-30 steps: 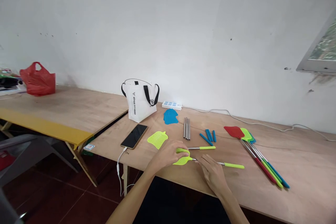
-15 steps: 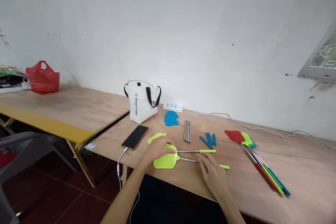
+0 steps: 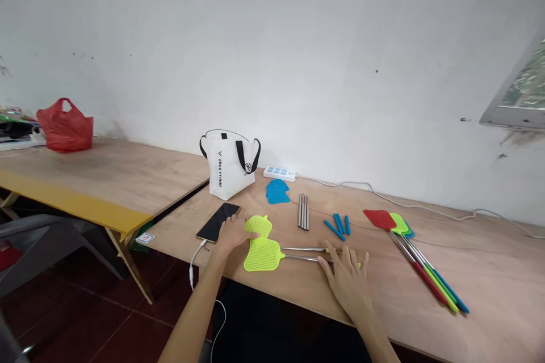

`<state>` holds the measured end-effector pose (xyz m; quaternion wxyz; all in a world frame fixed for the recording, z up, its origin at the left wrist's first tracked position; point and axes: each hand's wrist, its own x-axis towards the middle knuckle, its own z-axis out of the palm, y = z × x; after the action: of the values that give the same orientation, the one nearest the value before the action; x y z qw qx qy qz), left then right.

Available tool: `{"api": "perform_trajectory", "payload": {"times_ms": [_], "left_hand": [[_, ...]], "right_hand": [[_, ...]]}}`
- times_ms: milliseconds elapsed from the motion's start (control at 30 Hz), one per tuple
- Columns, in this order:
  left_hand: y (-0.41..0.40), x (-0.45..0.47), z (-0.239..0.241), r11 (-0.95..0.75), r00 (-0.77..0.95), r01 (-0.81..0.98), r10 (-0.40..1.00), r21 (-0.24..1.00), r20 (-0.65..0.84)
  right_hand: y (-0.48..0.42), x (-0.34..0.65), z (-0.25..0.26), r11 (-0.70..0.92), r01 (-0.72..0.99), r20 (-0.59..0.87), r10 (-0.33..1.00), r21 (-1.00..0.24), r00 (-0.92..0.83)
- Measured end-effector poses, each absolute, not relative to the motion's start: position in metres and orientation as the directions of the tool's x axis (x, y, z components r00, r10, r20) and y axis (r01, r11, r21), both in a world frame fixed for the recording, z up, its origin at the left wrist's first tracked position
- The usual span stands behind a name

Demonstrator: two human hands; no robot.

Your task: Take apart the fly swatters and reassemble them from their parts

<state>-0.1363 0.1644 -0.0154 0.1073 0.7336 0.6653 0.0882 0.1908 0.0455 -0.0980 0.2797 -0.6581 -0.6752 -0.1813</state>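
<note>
A lime-green fly swatter (image 3: pixel 263 256) lies on the table near the front edge, its metal rod running right toward my right hand. Just behind it is a loose lime-green swatter head (image 3: pixel 260 226), with its neck pointing away from me. My left hand (image 3: pixel 232 233) is open at the left side of these heads, thumb over them and fingers at the phone's edge. A second metal rod (image 3: pixel 303 249) lies beside the swatter's rod, with no head at its left end. My right hand (image 3: pixel 349 283) is open, fingers spread over the lime-green grips, which are mostly covered.
A phone (image 3: pixel 218 222) lies left, cable attached. Behind are blue swatter heads (image 3: pixel 277 191), several metal tubes (image 3: pixel 304 212) and blue grips (image 3: pixel 339 223). Red, green and blue swatters (image 3: pixel 426 266) lie right. A white bag (image 3: pixel 230 167) and power strip (image 3: pixel 280 173) stand near the wall.
My left hand has moved left off the swatter's head toward the phone. The lower swatter has shifted slightly left, and my right hand's fingers have spread over the grips.
</note>
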Motion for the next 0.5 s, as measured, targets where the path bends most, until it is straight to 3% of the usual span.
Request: {"api": "perform_trajectory", "payload": {"times_ms": [167,367,500], "left_hand": [[0.169,-0.143,-0.014,-0.086,0.090,0.943,0.996,0.321,0.000],[0.164,-0.125,-0.020,-0.034,0.015,0.977,0.996,0.212,0.090],[0.167,-0.126,-0.020,-0.021,0.025,0.949,1.000,0.314,-0.010]], "right_hand": [[0.044,0.189,-0.093,0.137,0.983,0.652,0.758,-0.123,-0.024],[0.045,0.188,-0.090,0.190,0.963,0.601,0.798,-0.192,-0.038],[0.043,0.189,-0.087,0.205,0.966,0.610,0.790,-0.161,-0.066]]}}
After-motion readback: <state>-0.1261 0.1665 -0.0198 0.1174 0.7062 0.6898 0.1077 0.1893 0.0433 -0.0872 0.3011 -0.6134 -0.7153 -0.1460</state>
